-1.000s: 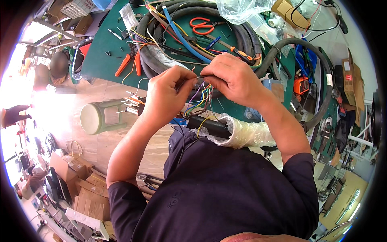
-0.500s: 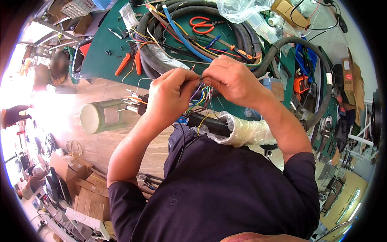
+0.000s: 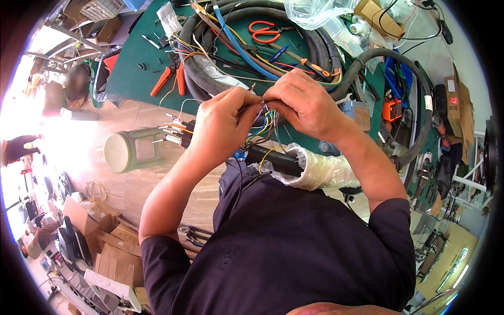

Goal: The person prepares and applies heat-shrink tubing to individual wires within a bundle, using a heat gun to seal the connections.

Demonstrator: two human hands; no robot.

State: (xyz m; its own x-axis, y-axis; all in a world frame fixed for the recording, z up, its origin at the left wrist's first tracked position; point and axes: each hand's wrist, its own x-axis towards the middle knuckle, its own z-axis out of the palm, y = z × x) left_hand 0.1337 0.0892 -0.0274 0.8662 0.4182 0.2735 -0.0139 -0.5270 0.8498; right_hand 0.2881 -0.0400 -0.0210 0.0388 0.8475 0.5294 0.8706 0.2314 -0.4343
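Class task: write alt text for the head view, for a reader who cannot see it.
Left hand and right hand pinch thin coloured wires fanning from a thick black cable above a green-topped workbench strewn with orange-handled pliers and orange-handled scissors.

Glossy clear plastic wrap (image 3: 320,170), matt black cable (image 3: 275,159)

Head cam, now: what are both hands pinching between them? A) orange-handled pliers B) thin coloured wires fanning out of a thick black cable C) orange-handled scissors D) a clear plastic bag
B: the left hand and right hand meet fingertip to fingertip on the thin coloured wires coming out of the thick black cable; the orange-handled scissors and orange-handled pliers lie untouched on the green table.
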